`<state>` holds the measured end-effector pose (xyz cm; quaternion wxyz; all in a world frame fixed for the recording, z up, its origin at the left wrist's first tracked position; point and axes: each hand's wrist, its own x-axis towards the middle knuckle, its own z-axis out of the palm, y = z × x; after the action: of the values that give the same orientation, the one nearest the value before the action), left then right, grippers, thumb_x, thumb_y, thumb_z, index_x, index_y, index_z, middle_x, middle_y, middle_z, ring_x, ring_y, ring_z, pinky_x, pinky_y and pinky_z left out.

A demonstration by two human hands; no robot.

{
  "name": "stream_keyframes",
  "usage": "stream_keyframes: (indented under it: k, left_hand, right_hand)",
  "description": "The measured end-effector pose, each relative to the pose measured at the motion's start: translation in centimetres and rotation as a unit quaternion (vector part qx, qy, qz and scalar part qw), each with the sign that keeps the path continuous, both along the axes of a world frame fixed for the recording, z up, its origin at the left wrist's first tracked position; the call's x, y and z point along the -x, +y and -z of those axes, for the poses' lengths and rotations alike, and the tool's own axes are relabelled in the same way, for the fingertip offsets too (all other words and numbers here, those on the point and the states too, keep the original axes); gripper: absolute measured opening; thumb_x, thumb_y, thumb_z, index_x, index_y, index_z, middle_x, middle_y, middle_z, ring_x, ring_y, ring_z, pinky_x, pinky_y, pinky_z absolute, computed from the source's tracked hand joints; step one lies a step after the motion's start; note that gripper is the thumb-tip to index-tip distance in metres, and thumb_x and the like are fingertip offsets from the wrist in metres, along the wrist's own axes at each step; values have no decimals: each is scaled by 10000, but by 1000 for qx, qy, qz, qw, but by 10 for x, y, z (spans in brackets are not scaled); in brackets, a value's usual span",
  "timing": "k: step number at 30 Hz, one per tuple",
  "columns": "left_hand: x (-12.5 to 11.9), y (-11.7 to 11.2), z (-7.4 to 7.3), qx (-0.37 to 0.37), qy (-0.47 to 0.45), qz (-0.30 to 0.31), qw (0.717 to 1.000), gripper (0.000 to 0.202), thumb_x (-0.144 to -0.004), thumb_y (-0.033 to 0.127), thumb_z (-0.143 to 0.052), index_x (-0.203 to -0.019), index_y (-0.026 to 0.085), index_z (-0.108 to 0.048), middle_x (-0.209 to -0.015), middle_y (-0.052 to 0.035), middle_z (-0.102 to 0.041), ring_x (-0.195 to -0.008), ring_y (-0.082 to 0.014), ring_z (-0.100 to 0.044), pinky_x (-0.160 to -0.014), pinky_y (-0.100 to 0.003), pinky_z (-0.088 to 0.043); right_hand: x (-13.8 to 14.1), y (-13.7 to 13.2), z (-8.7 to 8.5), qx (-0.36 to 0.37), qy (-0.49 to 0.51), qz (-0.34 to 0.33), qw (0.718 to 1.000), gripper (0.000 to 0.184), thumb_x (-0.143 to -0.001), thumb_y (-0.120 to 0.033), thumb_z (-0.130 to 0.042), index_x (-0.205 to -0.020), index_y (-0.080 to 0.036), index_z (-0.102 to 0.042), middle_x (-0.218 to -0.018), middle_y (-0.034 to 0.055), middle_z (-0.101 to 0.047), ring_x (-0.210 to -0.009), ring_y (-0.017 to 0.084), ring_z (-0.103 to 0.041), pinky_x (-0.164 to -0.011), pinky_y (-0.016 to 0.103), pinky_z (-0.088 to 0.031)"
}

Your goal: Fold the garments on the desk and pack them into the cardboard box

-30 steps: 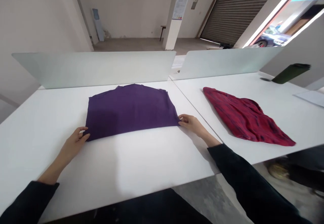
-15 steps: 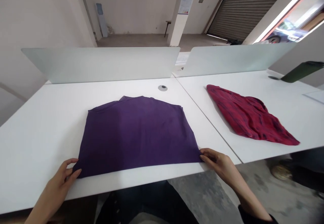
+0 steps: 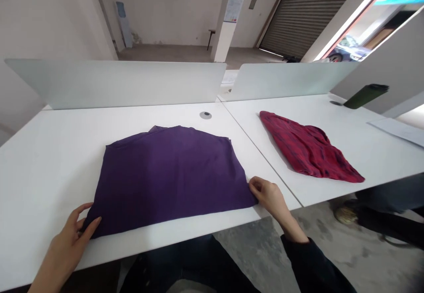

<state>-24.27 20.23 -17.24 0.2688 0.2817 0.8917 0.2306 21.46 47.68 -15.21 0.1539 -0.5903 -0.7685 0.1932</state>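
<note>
A folded purple garment (image 3: 168, 176) lies flat on the white table (image 3: 46, 151) in front of me. My left hand (image 3: 71, 240) pinches its near left corner, thumb and fingers closed on the cloth. At the near right corner my right hand (image 3: 270, 195) grips the fabric the same way, close to the table's front edge.
A crumpled red plaid garment (image 3: 306, 149) lies on the adjoining white table to the right. Frosted divider panels (image 3: 115, 83) stand along the back. A round cable grommet (image 3: 205, 115) sits behind the purple garment. A dark green bottle (image 3: 364, 95) lies far right, beside a sheet of paper (image 3: 397, 129).
Both hands dragged the purple garment toward me, from the table's middle to its front edge, which uncovered the grommet. In the last half second it hardly moved.
</note>
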Motion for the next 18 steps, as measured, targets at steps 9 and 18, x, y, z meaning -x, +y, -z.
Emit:
stream_keyframes:
  k: [9, 18]
  left_hand:
    - [-7, 6, -3, -25, 56, -36, 997, 532, -625, 804, -416, -1075, 525, -474, -756, 10, -712, -761, -389, -660, -759, -484, -472]
    - [-9, 0, -2, 43, 23, -15, 999, 559, -626, 806, -365, -1106, 523, -410, -888, -17, -693, -826, -443, -639, -721, -486, -424]
  right_hand:
    - [13, 16, -8, 18, 34, 2, 999, 490, -828, -635, -398, -678, -219, -609, -603, 60, -645, -577, 207, -591, -592, 296, -400]
    - [24, 24, 6, -18, -41, -27, 999, 340, -839, -510, -429, -642, -238, -475, -541, 23, -562, -526, 188, -520, -547, 286, -319]
